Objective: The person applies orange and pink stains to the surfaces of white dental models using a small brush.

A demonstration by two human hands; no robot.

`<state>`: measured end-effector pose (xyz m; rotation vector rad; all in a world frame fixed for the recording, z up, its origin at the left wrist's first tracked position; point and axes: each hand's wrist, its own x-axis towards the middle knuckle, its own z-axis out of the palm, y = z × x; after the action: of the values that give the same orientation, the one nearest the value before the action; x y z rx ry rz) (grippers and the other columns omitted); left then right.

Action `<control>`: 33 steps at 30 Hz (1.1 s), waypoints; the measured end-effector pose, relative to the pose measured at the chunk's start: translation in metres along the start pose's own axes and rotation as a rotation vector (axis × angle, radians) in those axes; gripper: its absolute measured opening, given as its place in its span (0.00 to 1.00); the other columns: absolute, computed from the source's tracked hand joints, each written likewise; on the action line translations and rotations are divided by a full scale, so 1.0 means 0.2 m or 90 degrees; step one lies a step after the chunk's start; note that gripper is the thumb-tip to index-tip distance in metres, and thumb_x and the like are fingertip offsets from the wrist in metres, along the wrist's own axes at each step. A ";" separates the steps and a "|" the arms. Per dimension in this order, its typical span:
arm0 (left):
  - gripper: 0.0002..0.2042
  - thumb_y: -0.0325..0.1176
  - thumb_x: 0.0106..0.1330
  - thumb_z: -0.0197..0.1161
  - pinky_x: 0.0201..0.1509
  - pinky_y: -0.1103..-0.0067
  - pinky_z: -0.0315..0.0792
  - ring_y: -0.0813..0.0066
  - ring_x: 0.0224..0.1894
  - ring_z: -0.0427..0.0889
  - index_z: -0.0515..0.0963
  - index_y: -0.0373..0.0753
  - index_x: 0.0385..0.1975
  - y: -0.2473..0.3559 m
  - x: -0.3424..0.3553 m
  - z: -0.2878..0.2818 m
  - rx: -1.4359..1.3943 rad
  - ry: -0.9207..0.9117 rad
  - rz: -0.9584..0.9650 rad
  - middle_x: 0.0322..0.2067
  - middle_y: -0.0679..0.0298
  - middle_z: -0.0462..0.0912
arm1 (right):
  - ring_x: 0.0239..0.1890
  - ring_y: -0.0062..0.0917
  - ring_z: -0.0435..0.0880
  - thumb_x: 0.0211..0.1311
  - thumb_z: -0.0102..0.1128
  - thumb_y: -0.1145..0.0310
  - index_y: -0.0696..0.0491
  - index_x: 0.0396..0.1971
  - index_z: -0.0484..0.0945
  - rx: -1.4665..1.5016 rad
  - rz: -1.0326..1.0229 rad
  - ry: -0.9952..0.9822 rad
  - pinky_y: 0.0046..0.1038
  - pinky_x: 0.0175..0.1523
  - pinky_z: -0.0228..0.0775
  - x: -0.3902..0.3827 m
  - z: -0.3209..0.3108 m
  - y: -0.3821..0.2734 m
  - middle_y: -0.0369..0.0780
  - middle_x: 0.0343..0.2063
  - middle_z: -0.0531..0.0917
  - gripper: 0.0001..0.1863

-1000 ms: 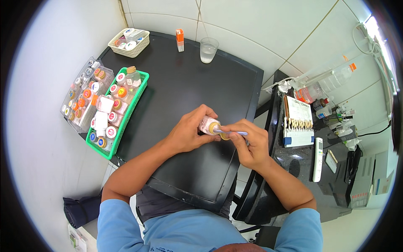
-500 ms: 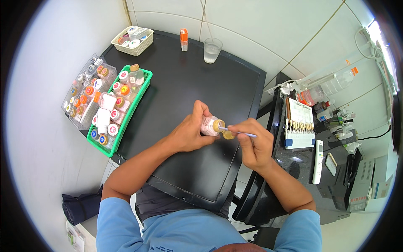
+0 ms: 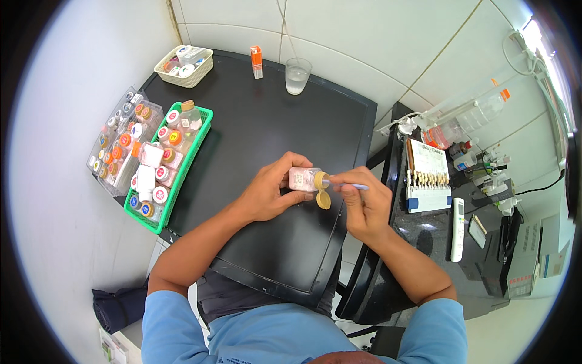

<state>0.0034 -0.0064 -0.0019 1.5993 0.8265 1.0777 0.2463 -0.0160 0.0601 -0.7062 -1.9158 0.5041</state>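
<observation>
My left hand (image 3: 271,189) is wrapped round a small clear bottle (image 3: 302,179) of pink powder, thumb below and fingers above. The bottle lies tilted on its side over the black table (image 3: 267,255), mouth toward the right. Its tan flip cap (image 3: 324,201) hangs open under the neck. Pinched in my right hand (image 3: 370,209) is a slim pale-lilac tool (image 3: 355,185) like a small spatula. Its front end reaches into the bottle's mouth, so the tip is hidden.
A green basket (image 3: 205,134) and a clear rack (image 3: 97,144) of capped bottles stand left. Farther back are a cream basket (image 3: 202,71), an orange-and-white box (image 3: 257,63) and a glass (image 3: 297,76) of clear liquid. A shade guide (image 3: 428,188) and remote (image 3: 458,230) lie on the right counter.
The bottle has turned more level, and its open cap now hangs lower. The tool is deeper in the mouth, with my right fingers closer to the neck. The whole view has shifted slightly.
</observation>
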 end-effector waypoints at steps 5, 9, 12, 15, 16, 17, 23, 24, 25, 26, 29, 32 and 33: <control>0.24 0.22 0.72 0.76 0.64 0.70 0.86 0.68 0.60 0.90 0.74 0.35 0.64 -0.03 0.00 0.02 -0.137 -0.016 -0.004 0.56 0.58 0.86 | 0.33 0.22 0.86 0.83 0.63 0.72 0.58 0.48 0.90 0.065 0.094 -0.005 0.24 0.37 0.75 -0.01 0.00 0.01 0.42 0.38 0.90 0.09; 0.25 0.16 0.73 0.72 0.66 0.70 0.85 0.71 0.61 0.88 0.72 0.33 0.68 -0.02 0.00 0.01 -0.118 -0.063 -0.009 0.58 0.58 0.84 | 0.32 0.21 0.86 0.85 0.61 0.70 0.58 0.47 0.91 0.163 0.138 -0.023 0.23 0.37 0.74 -0.03 -0.04 0.05 0.42 0.38 0.90 0.11; 0.27 0.16 0.73 0.72 0.64 0.71 0.85 0.72 0.60 0.88 0.72 0.34 0.71 -0.02 0.00 0.01 -0.092 -0.057 0.009 0.59 0.59 0.83 | 0.32 0.21 0.85 0.83 0.62 0.72 0.59 0.47 0.91 0.091 0.139 -0.039 0.24 0.37 0.73 -0.01 -0.05 0.04 0.42 0.37 0.89 0.09; 0.29 0.19 0.73 0.74 0.57 0.76 0.84 0.76 0.55 0.87 0.73 0.35 0.72 -0.03 0.01 0.00 -0.040 -0.058 0.048 0.59 0.61 0.83 | 0.32 0.21 0.84 0.82 0.64 0.74 0.59 0.46 0.90 0.047 0.007 -0.007 0.24 0.36 0.73 -0.01 -0.03 0.02 0.42 0.37 0.89 0.08; 0.30 0.20 0.72 0.75 0.54 0.78 0.83 0.78 0.53 0.87 0.73 0.35 0.72 -0.01 0.01 -0.01 -0.026 -0.058 0.047 0.58 0.62 0.84 | 0.32 0.23 0.84 0.81 0.64 0.75 0.60 0.47 0.90 0.037 0.025 -0.017 0.25 0.36 0.73 -0.01 -0.03 0.02 0.43 0.37 0.90 0.08; 0.30 0.21 0.72 0.76 0.51 0.80 0.81 0.80 0.50 0.86 0.74 0.35 0.73 0.00 0.01 -0.01 -0.012 -0.058 0.045 0.57 0.63 0.84 | 0.32 0.24 0.84 0.80 0.64 0.75 0.60 0.47 0.90 0.026 0.043 -0.028 0.26 0.36 0.73 0.00 -0.03 0.01 0.43 0.36 0.90 0.07; 0.35 0.25 0.70 0.79 0.43 0.81 0.78 0.83 0.43 0.83 0.66 0.36 0.73 0.03 0.00 0.00 0.033 -0.005 -0.038 0.50 0.63 0.88 | 0.31 0.30 0.85 0.76 0.66 0.79 0.60 0.48 0.90 0.024 -0.053 -0.024 0.28 0.36 0.76 0.00 -0.01 0.00 0.44 0.35 0.90 0.07; 0.34 0.25 0.70 0.79 0.43 0.81 0.78 0.83 0.43 0.84 0.65 0.37 0.71 0.02 0.01 0.01 0.026 -0.001 -0.041 0.49 0.63 0.88 | 0.31 0.30 0.85 0.75 0.66 0.79 0.60 0.48 0.90 0.026 -0.049 -0.015 0.29 0.37 0.76 0.00 0.00 0.00 0.44 0.35 0.89 0.07; 0.33 0.25 0.70 0.79 0.43 0.80 0.78 0.82 0.43 0.84 0.64 0.37 0.69 0.00 0.00 0.00 0.020 0.006 -0.046 0.49 0.62 0.88 | 0.31 0.30 0.85 0.75 0.66 0.79 0.60 0.48 0.90 0.012 -0.044 -0.026 0.28 0.37 0.76 0.00 -0.01 0.00 0.45 0.35 0.89 0.07; 0.33 0.25 0.70 0.79 0.43 0.80 0.78 0.82 0.43 0.84 0.63 0.38 0.67 -0.01 0.00 0.00 0.014 0.012 -0.052 0.49 0.61 0.88 | 0.31 0.30 0.86 0.75 0.66 0.79 0.60 0.48 0.90 -0.001 -0.039 -0.037 0.28 0.37 0.77 0.01 -0.01 -0.01 0.45 0.35 0.89 0.07; 0.28 0.24 0.71 0.77 0.48 0.78 0.81 0.80 0.48 0.86 0.63 0.38 0.62 -0.02 0.00 -0.01 0.063 -0.005 -0.059 0.50 0.59 0.87 | 0.32 0.29 0.86 0.75 0.66 0.79 0.60 0.48 0.89 -0.016 -0.025 -0.054 0.28 0.37 0.77 0.01 -0.02 -0.01 0.45 0.36 0.89 0.07; 0.28 0.23 0.73 0.76 0.55 0.75 0.84 0.76 0.54 0.88 0.65 0.37 0.64 -0.04 0.01 0.00 0.026 -0.001 -0.016 0.55 0.58 0.86 | 0.32 0.29 0.86 0.76 0.67 0.79 0.60 0.48 0.90 -0.041 -0.034 -0.013 0.28 0.37 0.77 0.00 -0.01 -0.02 0.44 0.36 0.89 0.07; 0.27 0.22 0.73 0.76 0.57 0.74 0.85 0.75 0.55 0.88 0.65 0.37 0.64 -0.03 0.01 0.00 0.003 -0.009 -0.016 0.57 0.58 0.85 | 0.32 0.28 0.86 0.76 0.67 0.79 0.59 0.48 0.90 -0.053 -0.041 0.009 0.27 0.37 0.77 0.00 0.00 -0.03 0.44 0.36 0.89 0.07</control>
<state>0.0034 -0.0035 -0.0082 1.5950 0.8387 1.0458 0.2451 -0.0195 0.0644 -0.6967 -1.9485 0.3798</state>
